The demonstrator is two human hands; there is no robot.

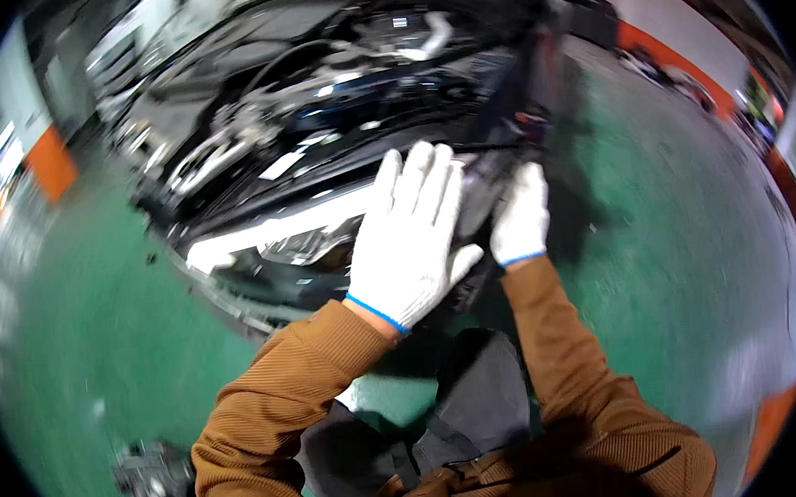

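Observation:
My left hand (411, 238), in a white knit glove with a blue cuff edge, lies flat with its fingers stretched out over the front corner of a dark car (308, 176). Under and beside it is a headlight (309, 241) with a bright strip along its top. My right hand (520, 215), gloved the same way, is against the outer side of this corner, beside a dark panel (482, 190). Its fingers are foreshortened and blurred, so their grip is unclear. The palm sides of both hands are hidden.
The engine bay (347, 75) is exposed, with hoses and covers showing. A dark part (154, 478) lies on the green floor (80, 367) at lower left. An orange-and-white pillar (47, 155) stands at left. Assorted items (670, 78) line the right wall.

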